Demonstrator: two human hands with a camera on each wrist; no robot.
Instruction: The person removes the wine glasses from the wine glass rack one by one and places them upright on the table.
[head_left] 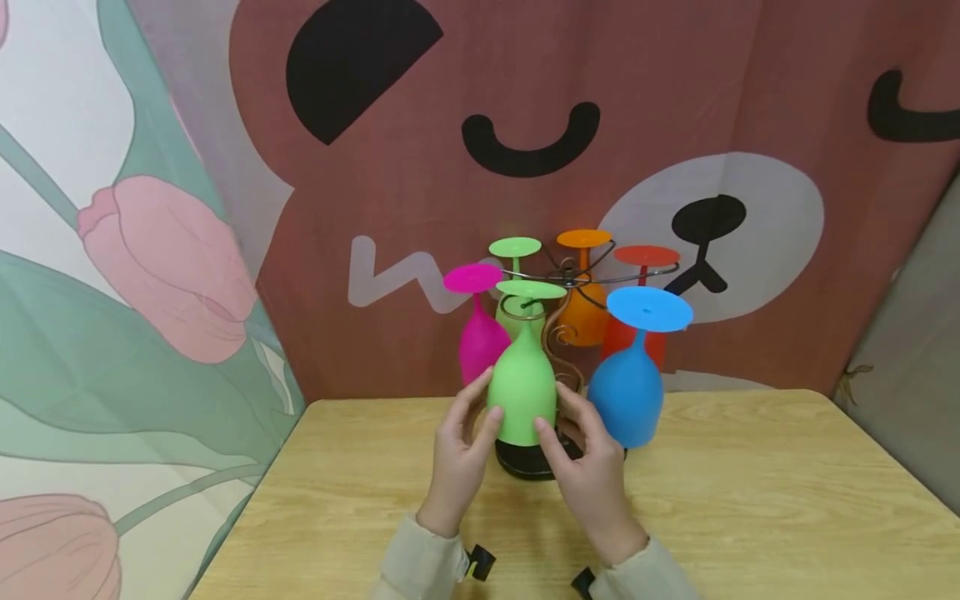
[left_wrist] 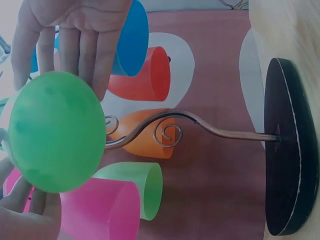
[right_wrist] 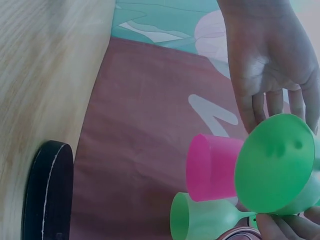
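A light green goblet (head_left: 522,387) is upside down at the front of a metal glass rack (head_left: 558,333), its foot near one looped wire arm. My left hand (head_left: 459,454) holds its bowl from the left, thumb in front. From the right, my right hand (head_left: 592,467) grips the same bowl between thumb and fingers. Both wrist views look into the goblet's open mouth (left_wrist: 57,132). Whether its stem sits fully inside the loop cannot be told.
Around the rack hang a pink goblet (head_left: 480,337), another green goblet (head_left: 515,247), an orange goblet (head_left: 584,312), a red goblet (head_left: 647,257) and a blue goblet (head_left: 628,396), all upside down. The rack's black base (head_left: 525,462) stands on the wooden table (head_left: 360,483), before a printed curtain (head_left: 420,208).
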